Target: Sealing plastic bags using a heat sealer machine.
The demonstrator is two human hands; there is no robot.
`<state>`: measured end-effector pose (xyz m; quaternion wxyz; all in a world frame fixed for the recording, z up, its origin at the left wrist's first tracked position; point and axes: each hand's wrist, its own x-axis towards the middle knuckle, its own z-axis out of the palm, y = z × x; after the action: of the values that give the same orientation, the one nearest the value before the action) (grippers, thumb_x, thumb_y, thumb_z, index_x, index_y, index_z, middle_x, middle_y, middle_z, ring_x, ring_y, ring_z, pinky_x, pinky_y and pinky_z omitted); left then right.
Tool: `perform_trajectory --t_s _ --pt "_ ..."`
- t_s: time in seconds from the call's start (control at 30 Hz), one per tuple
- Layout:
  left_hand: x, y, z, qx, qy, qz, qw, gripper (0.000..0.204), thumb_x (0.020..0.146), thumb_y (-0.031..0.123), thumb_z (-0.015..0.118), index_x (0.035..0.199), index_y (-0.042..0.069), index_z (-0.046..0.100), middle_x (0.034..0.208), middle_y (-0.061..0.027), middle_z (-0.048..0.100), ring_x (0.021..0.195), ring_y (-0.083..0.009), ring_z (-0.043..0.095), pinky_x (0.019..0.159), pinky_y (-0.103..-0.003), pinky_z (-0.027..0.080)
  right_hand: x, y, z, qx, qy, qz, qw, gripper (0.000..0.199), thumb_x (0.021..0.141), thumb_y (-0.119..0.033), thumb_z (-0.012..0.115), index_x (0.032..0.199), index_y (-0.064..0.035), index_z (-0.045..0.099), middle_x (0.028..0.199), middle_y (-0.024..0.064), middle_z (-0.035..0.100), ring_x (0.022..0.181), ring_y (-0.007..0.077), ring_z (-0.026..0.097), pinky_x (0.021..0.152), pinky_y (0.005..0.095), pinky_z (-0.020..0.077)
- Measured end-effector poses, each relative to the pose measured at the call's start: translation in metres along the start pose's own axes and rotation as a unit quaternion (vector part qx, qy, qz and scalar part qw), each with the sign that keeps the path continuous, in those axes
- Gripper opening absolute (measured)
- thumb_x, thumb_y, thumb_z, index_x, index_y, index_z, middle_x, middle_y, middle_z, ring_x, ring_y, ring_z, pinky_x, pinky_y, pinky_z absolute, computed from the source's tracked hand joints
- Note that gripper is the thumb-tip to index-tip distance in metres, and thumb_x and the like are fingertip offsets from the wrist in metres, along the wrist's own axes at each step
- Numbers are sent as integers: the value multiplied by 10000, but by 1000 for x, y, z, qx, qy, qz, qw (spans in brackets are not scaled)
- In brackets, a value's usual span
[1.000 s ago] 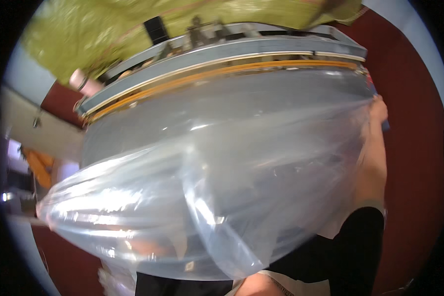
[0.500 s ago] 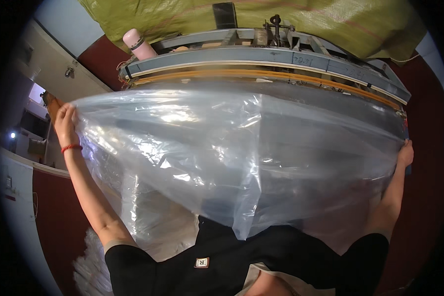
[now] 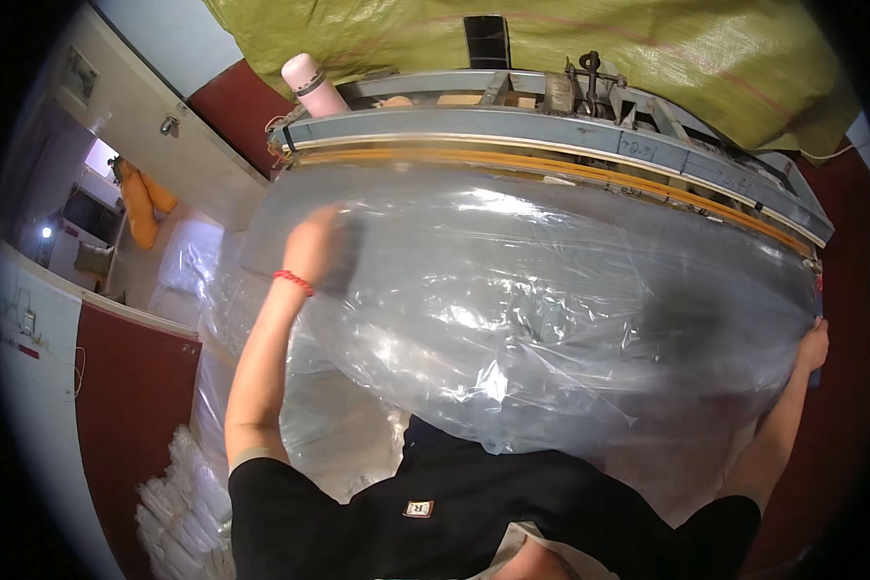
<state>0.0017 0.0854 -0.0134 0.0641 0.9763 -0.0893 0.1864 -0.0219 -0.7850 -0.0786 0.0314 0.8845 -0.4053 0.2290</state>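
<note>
A wide sheet of clear plastic film (image 3: 570, 290) spreads in front of my body, glossy and creased. My right hand (image 3: 814, 345) is closed on the film's right edge, beside the machine's right end. Over the film's left part is my left hand (image 3: 314, 242), with a red cord bracelet (image 3: 294, 282) on its wrist. Motion smears its fingers, so I cannot tell whether they grip the film. The film's near edge hangs against my black shirt (image 3: 541, 503).
Beyond the film runs a long machine with a grey metal beam (image 3: 512, 124) and an orange strip (image 3: 435, 155). A pink bottle (image 3: 316, 85) stands at its left end. Bundled clear plastic (image 3: 179, 503) lies at lower left. A door (image 3: 135, 87) stands at the left.
My left hand has moved inward to the right from the film's left corner, and the film there has slackened. My right hand still holds the right edge. The view has shifted left.
</note>
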Motion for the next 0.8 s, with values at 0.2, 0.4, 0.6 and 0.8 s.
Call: perform_trajectory --t_s 0.2,0.4,0.6,0.8 --pt "58 50 35 25 60 42 997 275 711 236 650 925 79 580 893 -65 575 903 -257 505 746 -366 404 9 8 13 -7 -11 3 1000 371 899 -392 284 993 -116 513 917 183 581 851 387 538 675 470 417" --pt "85 48 90 -73 -15 -99 992 154 711 234 648 710 82 623 686 -49 598 723 -222 544 724 -317 397 52 101 54 347 -32 60 935 401 881 -401 389 1012 -57 549 942 126 589 874 266 546 746 358 411" --pt "67 49 91 -175 84 -118 974 136 678 182 676 735 70 625 657 -49 599 609 -185 542 655 -306 426 36 121 -10 674 -51 150 722 494 850 -344 511 1213 -18 433 1188 85 474 1075 204 444 910 328 346" --pt "76 49 80 -201 -21 -126 971 154 656 138 696 774 70 627 704 -60 582 699 -184 562 663 -296 433 35 156 -33 688 -55 127 712 452 858 -308 506 1190 -8 447 1154 86 498 1062 208 461 908 324 354"
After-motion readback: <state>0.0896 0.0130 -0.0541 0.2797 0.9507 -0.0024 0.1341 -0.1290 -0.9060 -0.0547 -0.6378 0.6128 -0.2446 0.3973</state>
